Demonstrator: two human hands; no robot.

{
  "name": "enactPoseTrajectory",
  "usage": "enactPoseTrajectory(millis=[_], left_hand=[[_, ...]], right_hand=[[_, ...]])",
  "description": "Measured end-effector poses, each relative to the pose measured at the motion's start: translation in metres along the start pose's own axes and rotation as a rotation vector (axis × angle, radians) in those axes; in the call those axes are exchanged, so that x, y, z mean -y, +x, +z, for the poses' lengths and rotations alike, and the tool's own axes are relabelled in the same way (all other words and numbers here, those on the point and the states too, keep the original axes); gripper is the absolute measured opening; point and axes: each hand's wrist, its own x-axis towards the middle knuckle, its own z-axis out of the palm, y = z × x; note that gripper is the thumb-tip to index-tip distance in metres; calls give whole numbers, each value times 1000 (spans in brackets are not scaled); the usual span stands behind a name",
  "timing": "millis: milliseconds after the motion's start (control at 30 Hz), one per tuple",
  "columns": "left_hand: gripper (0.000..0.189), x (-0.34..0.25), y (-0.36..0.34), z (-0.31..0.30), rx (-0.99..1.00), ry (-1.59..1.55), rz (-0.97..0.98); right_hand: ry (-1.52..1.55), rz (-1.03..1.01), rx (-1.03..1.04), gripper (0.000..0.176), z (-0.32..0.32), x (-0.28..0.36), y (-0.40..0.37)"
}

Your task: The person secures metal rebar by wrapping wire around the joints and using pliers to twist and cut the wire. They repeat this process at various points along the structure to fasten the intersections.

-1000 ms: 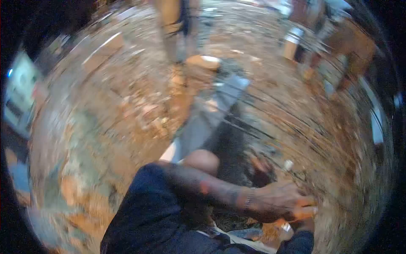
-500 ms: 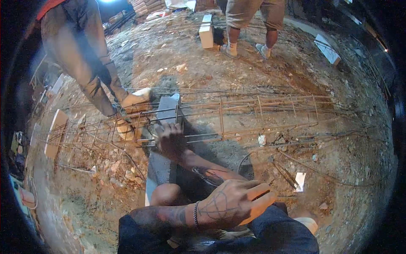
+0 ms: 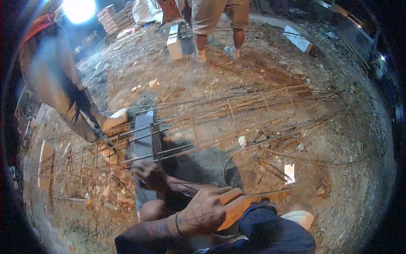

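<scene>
A rebar cage [image 3: 195, 127] of long bars and square stirrups lies across a grey block [image 3: 143, 122] in front of me. My right hand [image 3: 150, 175] is low over the near part of this block, just below the nearest bars. Its fingers are bent and blurred, and I cannot see whether they hold anything. My left hand [image 3: 203, 211], tattooed and with a bracelet on the wrist, crosses over my right forearm near my knee. Its fingers are curled together, the palm turned down and hidden.
One person's booted leg [image 3: 108, 139] stands in the cage at left; another person's legs [image 3: 218, 25] are at the back. White-faced blocks [image 3: 174, 44] [image 3: 297, 39] [image 3: 45, 163] stand around. Stones, loose bars and a white scrap [image 3: 289, 173] lie on the dirt.
My right hand has drawn back toward me from between the bars over the block. The view has shifted, so the surroundings sit further left. My left hand keeps its curled shape.
</scene>
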Motion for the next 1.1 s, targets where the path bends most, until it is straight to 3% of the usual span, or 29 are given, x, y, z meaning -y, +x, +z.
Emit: enactPoseTrajectory(millis=[100, 233, 367, 433, 500, 533, 567, 600, 667, 700, 767, 833, 900, 1000, 1100], left_hand=[[28, -1, 3, -1, 112, -26, -99], [25, -1, 6, 1, 57, 28, -57], [14, 18, 5, -6, 10, 39, -207], [11, 32, 3, -21, -271, 99, -317], [7, 50, -5, -44, -327, 192, -400], [6, 51, -2, -51, -376, 276, -434], [5, 52, 1, -57, -428, 359, -466], [3, 60, 0, -59, -427, 317, -460], [2, 71, -2, -53, -361, 319, -421], [2, 74, 0, -48, -268, 323, -415], [5, 64, 14, -43, -229, 248, -416], [6, 45, 22, -34, -211, 171, -416], [7, 52, 19, -22, -200, 143, -414], [11, 51, 19, -17, -43, 274, -482], [14, 63, 13, -9, -152, 209, -516]], right_hand=[[20, -24, 73, 31, -6, -17, 11], [34, -70, 173, 30, -11, -52, 63], [50, -122, 263, 29, 11, -80, 153], [67, -140, 303, 29, 57, -88, 259], [83, -142, 362, 29, 60, -89, 264], [376, -270, 416, 24, -65, -44, 278], [320, -33, 786, 26, -107, -11, 296], [-406, -400, 1334, 32, -167, 43, 331], [75, -23, -118, 31, -206, 35, 299], [37, -36, -127, 31, -218, 26, 298], [-466, 55, -415, 39, -247, 14, 308], [-498, 96, -324, 36, -248, 5, 301], [-234, 402, 30, 31, -241, 2, 292], [-172, 373, 141, 23, -233, -18, 282], [-47, 390, 129, 22, -233, -21, 272]])
